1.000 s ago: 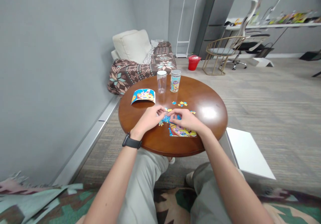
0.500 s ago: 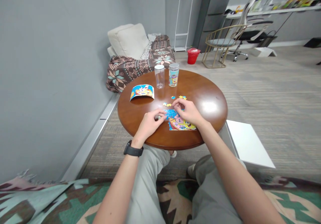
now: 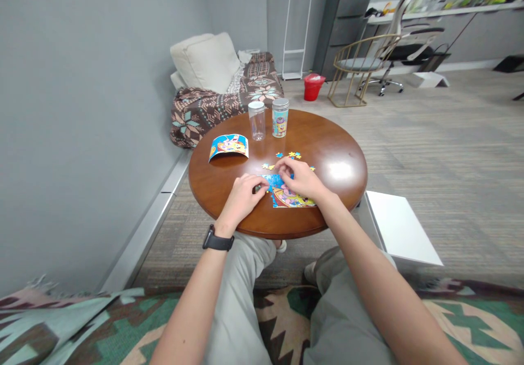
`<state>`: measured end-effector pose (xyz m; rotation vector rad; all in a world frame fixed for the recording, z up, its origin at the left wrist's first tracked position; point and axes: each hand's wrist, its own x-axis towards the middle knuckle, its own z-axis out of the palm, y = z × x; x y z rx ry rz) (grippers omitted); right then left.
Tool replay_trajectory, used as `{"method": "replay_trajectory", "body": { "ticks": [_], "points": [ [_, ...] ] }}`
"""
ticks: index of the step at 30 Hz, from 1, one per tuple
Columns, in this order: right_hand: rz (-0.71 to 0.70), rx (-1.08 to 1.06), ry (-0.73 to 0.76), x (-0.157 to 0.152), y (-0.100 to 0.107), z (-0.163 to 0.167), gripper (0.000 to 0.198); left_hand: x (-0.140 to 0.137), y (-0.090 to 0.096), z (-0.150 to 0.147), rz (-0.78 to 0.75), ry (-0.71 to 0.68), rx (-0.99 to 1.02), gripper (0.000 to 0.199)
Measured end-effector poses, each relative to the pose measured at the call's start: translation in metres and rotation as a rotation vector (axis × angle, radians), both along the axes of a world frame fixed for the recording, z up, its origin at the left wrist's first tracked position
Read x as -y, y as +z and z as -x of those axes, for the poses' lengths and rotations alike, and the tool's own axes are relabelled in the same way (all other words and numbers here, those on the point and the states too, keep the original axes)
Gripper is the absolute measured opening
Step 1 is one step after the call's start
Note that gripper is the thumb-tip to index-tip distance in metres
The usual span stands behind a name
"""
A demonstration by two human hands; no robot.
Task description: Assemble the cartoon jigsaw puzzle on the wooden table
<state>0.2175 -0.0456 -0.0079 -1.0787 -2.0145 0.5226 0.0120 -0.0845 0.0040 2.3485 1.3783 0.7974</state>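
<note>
A partly joined cartoon jigsaw puzzle (image 3: pixel 289 197) lies near the front of the round wooden table. My left hand (image 3: pixel 245 195) is at its left edge, thumb and forefinger pinched on a small puzzle piece (image 3: pixel 268 192) that is mostly hidden. My right hand (image 3: pixel 302 179) hovers over the puzzle's upper part with fingers curved and thumb apart, nothing visible between them. Just beyond its fingertips are loose puzzle pieces (image 3: pixel 268 167). More loose pieces (image 3: pixel 295 155) lie farther back, and the right hand covers part of the picture.
A curved picture sheet (image 3: pixel 229 145) stands at the table's left. Behind the pieces are a clear lidded jar (image 3: pixel 257 122) and a cartoon-printed jar (image 3: pixel 280 119). A white box (image 3: pixel 403 226) stands right of the table (image 3: pixel 221 190), and a wall (image 3: pixel 82 108) runs along the left.
The view has shifted slightly, so everything sits a little higher and farther left. My right hand has drawn its fingers slightly apart from its thumb; my left hand stays at the puzzle's left edge.
</note>
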Motion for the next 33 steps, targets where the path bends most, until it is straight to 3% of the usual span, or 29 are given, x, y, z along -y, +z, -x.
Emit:
{"method": "replay_trajectory", "body": {
  "ticks": [8,33],
  "points": [
    [-0.001,-0.003,0.01,0.0,0.001,0.0,0.017,0.002,-0.003,0.001,-0.044,-0.061,-0.047,0.011],
    [0.025,0.017,0.007,0.001,0.003,0.0,0.02,0.012,-0.001,-0.001,-0.176,-0.037,-0.236,0.02]
  ]
}}
